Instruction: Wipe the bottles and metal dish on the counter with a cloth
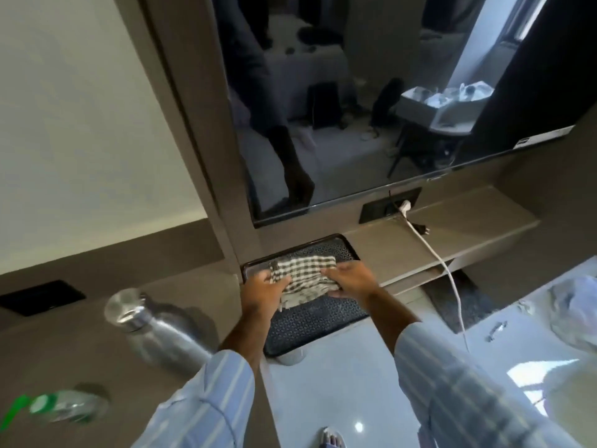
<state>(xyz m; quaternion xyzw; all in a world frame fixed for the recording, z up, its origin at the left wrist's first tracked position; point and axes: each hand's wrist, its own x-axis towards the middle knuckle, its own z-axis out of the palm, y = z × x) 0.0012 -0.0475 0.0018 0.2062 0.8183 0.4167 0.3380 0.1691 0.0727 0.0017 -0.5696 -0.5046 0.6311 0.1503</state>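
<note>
A checked cloth (303, 275) lies spread over the far part of a dark patterned tray (310, 321) at the counter's edge. My left hand (265, 291) grips the cloth's left side, and my right hand (350, 278) presses on its right side. A steel bottle (155, 331) with a silver cap stands on the brown counter (97, 367) left of the tray. A clear plastic bottle (61, 410) with a green label lies blurred at the lower left. I cannot make out a metal dish apart from the tray.
A wall-mounted TV screen (355, 101) hangs above a shelf (436, 234). A white cable (442, 266) runs from a socket (389, 205) down past the shelf edge. The floor (339, 399) is grey tile, with crumpled fabric (575, 308) at right.
</note>
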